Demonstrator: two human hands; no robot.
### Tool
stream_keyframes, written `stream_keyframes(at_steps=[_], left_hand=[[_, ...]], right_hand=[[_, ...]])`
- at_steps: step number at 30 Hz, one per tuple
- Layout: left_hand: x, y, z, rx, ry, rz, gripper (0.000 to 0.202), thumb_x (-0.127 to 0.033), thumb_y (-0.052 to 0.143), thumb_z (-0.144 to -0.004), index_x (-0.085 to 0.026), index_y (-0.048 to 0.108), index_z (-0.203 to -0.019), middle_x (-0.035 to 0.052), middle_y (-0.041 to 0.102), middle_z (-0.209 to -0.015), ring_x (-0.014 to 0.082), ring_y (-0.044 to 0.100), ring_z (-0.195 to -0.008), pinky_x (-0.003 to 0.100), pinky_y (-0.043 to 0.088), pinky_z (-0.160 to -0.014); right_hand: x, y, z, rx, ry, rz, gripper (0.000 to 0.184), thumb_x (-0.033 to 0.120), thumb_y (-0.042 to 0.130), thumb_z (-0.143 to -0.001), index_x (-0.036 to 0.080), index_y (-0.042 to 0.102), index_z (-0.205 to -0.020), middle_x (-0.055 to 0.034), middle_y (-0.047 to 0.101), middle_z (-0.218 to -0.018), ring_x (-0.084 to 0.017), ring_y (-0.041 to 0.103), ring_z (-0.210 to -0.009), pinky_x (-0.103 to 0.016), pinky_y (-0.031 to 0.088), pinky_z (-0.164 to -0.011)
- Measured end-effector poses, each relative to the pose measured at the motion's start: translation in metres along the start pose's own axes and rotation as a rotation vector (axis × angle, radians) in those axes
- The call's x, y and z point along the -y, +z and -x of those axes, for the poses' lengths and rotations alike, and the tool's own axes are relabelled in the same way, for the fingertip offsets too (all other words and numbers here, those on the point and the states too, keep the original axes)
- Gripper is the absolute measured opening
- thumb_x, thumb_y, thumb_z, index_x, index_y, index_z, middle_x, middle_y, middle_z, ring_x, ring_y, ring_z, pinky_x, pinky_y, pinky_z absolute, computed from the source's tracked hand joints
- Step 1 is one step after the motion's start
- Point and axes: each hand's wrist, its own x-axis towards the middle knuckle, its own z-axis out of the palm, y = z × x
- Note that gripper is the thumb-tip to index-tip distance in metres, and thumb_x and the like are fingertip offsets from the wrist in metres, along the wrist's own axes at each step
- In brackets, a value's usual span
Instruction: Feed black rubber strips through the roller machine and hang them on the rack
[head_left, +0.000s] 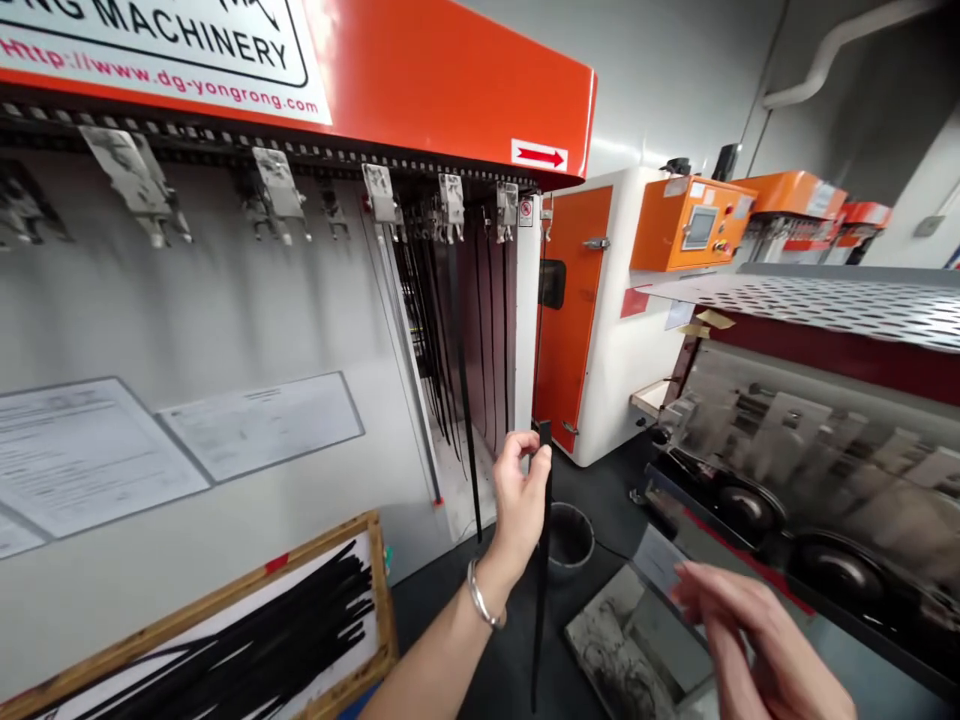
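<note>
My left hand, with a silver bangle on its wrist, pinches a long flat black strip close to its upper end. The strip hangs down in front of the grey bucket. My right hand is at the lower right, with loosely bent fingers and blurred tips; I see nothing in it. Metal clips line the chain under the orange machine cover, and black strips hang from some of them. At the lower left, a wooden-framed tray bears many black strips lying lengthwise.
On the right stands a machine with black rollers under a perforated white top. Behind are an orange door and an orange control box. A smudged board lies below. Paper sheets are on the left panel.
</note>
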Motion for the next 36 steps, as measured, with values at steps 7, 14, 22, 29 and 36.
stream_keyframes(at_steps=[7, 14, 22, 29, 36], left_hand=[[-0.002, -0.047, -0.022, -0.074, 0.006, -0.066, 0.01, -0.029, 0.057, -0.087, -0.02, 0.055, -0.089, -0.0002, 0.053, -0.088, 0.0145, 0.051, -0.087, 0.024, 0.04, -0.08], [-0.012, -0.099, -0.057, -0.11, 0.026, -0.11, 0.013, -0.033, 0.057, -0.088, -0.02, 0.055, -0.09, 0.0, 0.053, -0.088, 0.0147, 0.051, -0.086, 0.024, 0.039, -0.079], [-0.019, -0.152, -0.127, -0.086, 0.038, -0.052, 0.024, -0.041, 0.058, -0.085, -0.018, 0.057, -0.092, 0.0022, 0.055, -0.086, 0.0178, 0.051, -0.085, 0.028, 0.041, -0.08], [-0.048, -0.185, -0.196, -0.082, 0.097, -0.01, 0.027, -0.043, 0.062, -0.082, -0.018, 0.057, -0.087, 0.0001, 0.051, -0.079, 0.0154, 0.047, -0.076, 0.025, 0.039, -0.072], [-0.057, -0.19, -0.228, -0.078, 0.147, -0.04, 0.022, -0.038, 0.062, -0.082, -0.017, 0.058, -0.084, -0.0009, 0.049, -0.077, 0.0139, 0.043, -0.074, 0.024, 0.037, -0.069]], right_hand=[[0.001, 0.049, -0.03, 0.175, -0.178, -0.116, 0.038, 0.001, 0.052, -0.085, 0.02, 0.061, -0.117, -0.0078, 0.065, -0.091, -0.016, 0.065, -0.081, -0.024, 0.055, -0.065], [0.025, 0.108, -0.067, 0.196, -0.221, -0.276, 0.036, 0.002, 0.047, -0.089, 0.021, 0.059, -0.117, -0.0058, 0.064, -0.085, -0.015, 0.064, -0.079, -0.023, 0.054, -0.066], [0.053, 0.2, -0.169, 0.329, -0.054, -0.475, 0.022, 0.028, 0.05, -0.096, 0.025, 0.062, -0.113, -0.0059, 0.066, -0.105, -0.017, 0.065, -0.092, -0.026, 0.055, -0.079], [0.108, 0.279, -0.306, 0.414, -0.053, -0.528, 0.05, 0.053, 0.055, -0.089, 0.023, 0.057, -0.129, -0.0091, 0.054, -0.139, -0.025, 0.047, -0.131, -0.043, 0.034, -0.114], [0.119, 0.334, -0.378, 0.643, 0.067, -0.869, 0.048, 0.062, 0.057, -0.084, 0.018, 0.066, -0.1, -0.0085, 0.066, -0.107, -0.019, 0.06, -0.101, -0.035, 0.047, -0.094]])
